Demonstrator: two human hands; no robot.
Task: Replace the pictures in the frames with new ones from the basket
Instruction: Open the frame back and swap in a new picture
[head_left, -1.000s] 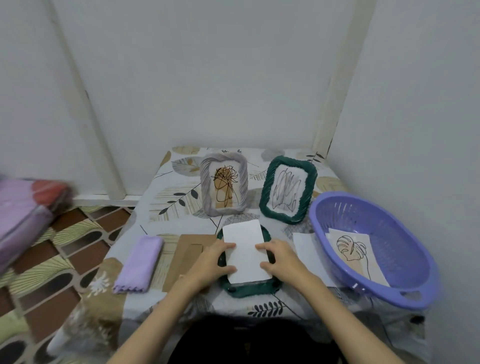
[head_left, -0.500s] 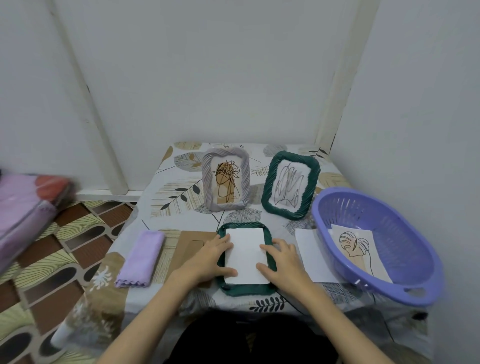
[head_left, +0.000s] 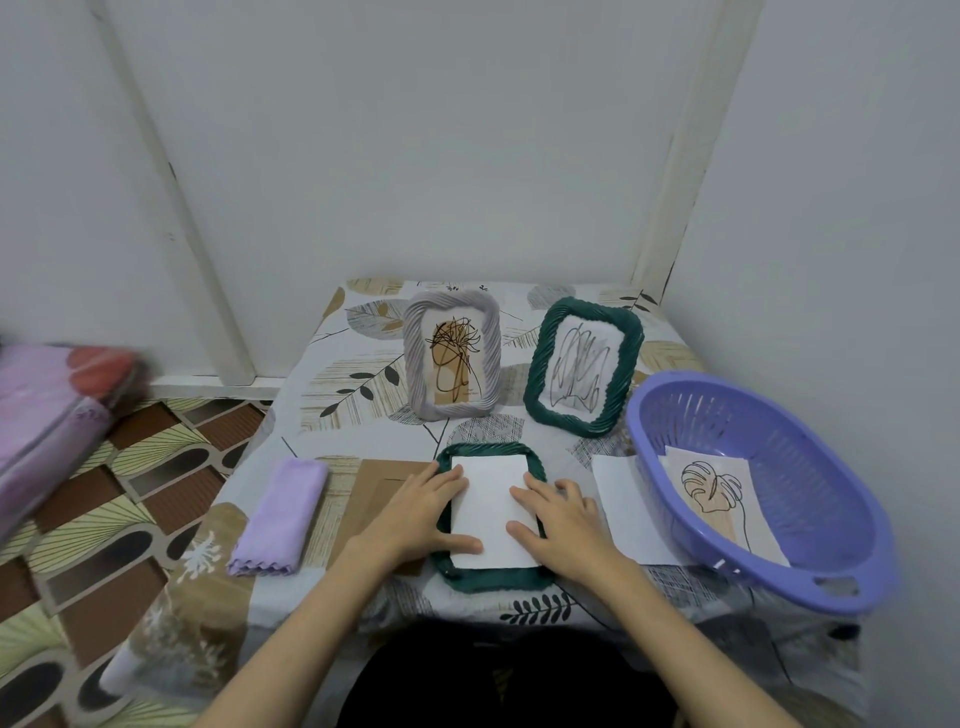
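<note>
A dark green frame lies face down at the table's front. A white sheet, blank side up, sits in its opening. My left hand presses the sheet's left edge with flat fingers, and my right hand presses its right edge. A purple basket at the right holds a leaf drawing. A grey frame and a second green frame stand upright at the back, each with a picture.
A brown cardboard backing lies left of the flat frame, partly under my left hand. A folded lilac cloth is further left. Another white sheet lies between the frame and basket. Walls close the back and right.
The white sheet has gone from lying skewed over the frame to sitting squarely in its opening. Both hands have spread flat along its edges.
</note>
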